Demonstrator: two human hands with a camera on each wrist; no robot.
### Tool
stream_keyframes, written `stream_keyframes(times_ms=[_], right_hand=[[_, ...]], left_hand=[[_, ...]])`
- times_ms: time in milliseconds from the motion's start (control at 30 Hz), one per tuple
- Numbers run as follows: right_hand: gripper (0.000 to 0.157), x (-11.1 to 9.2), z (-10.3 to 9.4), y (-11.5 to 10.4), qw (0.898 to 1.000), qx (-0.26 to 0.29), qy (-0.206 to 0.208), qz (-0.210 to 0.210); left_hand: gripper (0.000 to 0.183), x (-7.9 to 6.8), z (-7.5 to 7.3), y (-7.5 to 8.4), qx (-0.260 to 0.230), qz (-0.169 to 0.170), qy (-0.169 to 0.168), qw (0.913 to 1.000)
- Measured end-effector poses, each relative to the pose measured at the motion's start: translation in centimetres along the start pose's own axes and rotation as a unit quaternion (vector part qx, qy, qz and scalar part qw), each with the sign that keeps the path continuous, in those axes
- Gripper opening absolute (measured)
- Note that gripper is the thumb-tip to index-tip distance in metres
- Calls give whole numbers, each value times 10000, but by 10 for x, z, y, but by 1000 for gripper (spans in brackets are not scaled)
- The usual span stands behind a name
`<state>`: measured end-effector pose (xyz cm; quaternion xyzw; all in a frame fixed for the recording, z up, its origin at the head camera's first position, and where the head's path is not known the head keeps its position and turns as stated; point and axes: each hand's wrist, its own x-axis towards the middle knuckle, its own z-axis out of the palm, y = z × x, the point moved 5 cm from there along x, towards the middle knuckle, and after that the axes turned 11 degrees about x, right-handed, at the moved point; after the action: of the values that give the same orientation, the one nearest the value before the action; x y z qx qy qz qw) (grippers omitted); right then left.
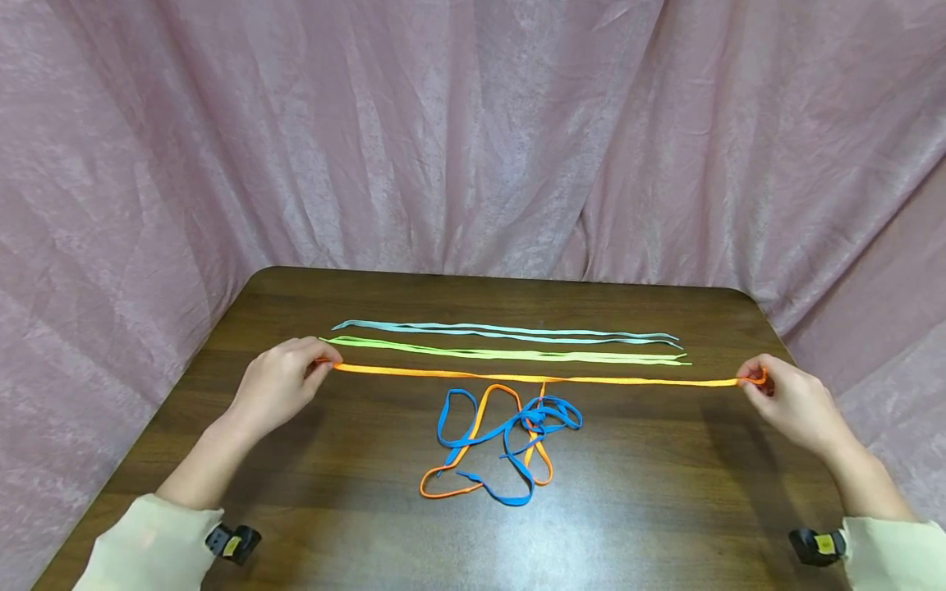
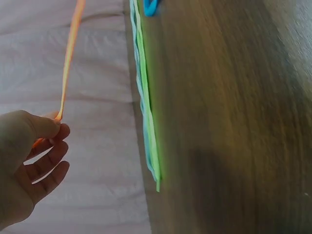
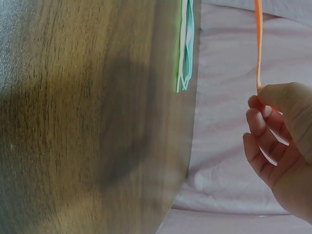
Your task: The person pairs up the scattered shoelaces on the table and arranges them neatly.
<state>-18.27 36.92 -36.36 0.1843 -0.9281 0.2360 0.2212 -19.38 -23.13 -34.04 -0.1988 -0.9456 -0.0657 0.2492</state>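
Observation:
An orange shoelace (image 1: 473,377) is stretched nearly straight between both hands, above the table. My left hand (image 1: 284,379) pinches it between thumb and index finger on the left. On the right side, my right hand (image 1: 794,402) pinches it the same way, a short bit curling past the fingers. From the middle of the taut stretch, an orange strand hangs down to a loose pile, where more orange lace lies tangled with a blue shoelace (image 1: 519,490). In both wrist views the thumb and index finger meet on the orange lace; the other fingers are loosely bent.
Behind the orange lace, folded yellow-green shoelaces (image 1: 502,355) lie straight across the table (image 1: 369,525). Farther back, light teal shoelaces (image 1: 510,332) lie roughly parallel to them. A pink curtain (image 1: 473,148) hangs behind the table and along its sides.

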Motion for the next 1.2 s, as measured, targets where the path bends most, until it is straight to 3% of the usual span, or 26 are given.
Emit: stream_keyframes(times_ms=[267, 633, 867, 1200], right_hand=[[24, 3, 3, -2, 9999, 99, -124, -21], [20, 5, 15, 0, 9990, 116, -433, 41], [15, 9, 26, 3, 9972, 106, -730, 149], [11, 18, 46, 12, 9960, 114, -876, 129]], left_hand=[[15, -4, 13, -17, -28, -263, -244, 9994], [13, -3, 39, -41, 64, -647, -861, 9942], [10, 1, 57, -53, 118, -670, -1079, 9918], [4, 8, 78, -69, 148, -1042, -1469, 9835]])
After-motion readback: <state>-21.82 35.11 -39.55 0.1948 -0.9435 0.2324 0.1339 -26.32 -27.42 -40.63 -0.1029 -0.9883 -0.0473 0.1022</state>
